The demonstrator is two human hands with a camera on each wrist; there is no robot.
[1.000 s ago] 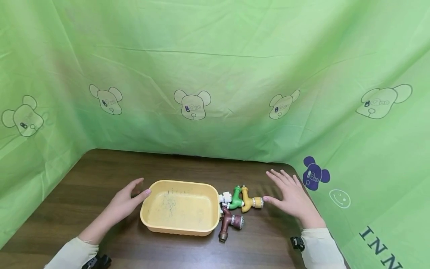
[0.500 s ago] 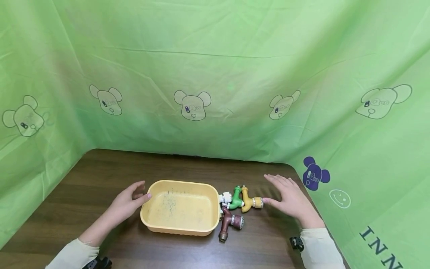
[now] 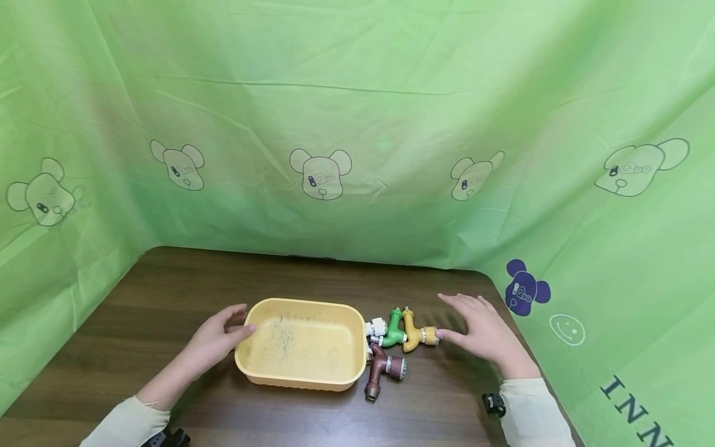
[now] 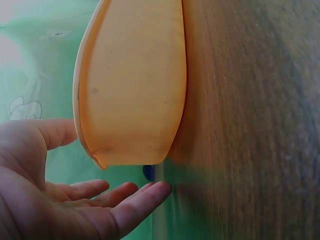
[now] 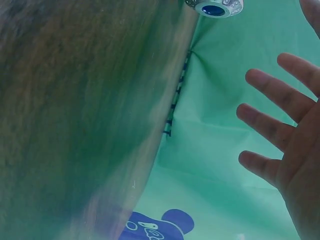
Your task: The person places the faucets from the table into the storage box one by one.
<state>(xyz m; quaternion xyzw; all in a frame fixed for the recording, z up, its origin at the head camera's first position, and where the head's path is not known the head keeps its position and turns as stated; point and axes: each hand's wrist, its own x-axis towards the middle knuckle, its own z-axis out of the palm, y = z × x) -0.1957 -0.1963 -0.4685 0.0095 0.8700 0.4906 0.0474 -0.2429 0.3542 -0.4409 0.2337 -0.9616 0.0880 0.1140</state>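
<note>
A yellow plastic basin (image 3: pixel 304 344) sits on the brown wooden table. At its left end is my left hand (image 3: pixel 215 341), thumb over the rim and fingers outside the wall. In the left wrist view those fingers (image 4: pixel 135 205) are spread loosely, apart from the basin wall (image 4: pixel 135 85). By the basin's right end lie several taps: a white one (image 3: pixel 377 327), a green one (image 3: pixel 394 329), a yellow one (image 3: pixel 413 332) and a dark red one (image 3: pixel 378 370). My right hand (image 3: pixel 483 332) is held with fingers extended, its thumb tip right at the yellow tap's knob.
The wooden table (image 3: pixel 268 422) has a rounded far edge. Green cloth (image 3: pixel 335 93) printed with bear heads hangs around the back and sides. A black wrist camera (image 3: pixel 494 404) sits at the right sleeve.
My left hand has shifted slightly right and down, bringing the thumb over the basin's rim. The right-hand fingers have dipped a little. Basin and taps stay in place.
</note>
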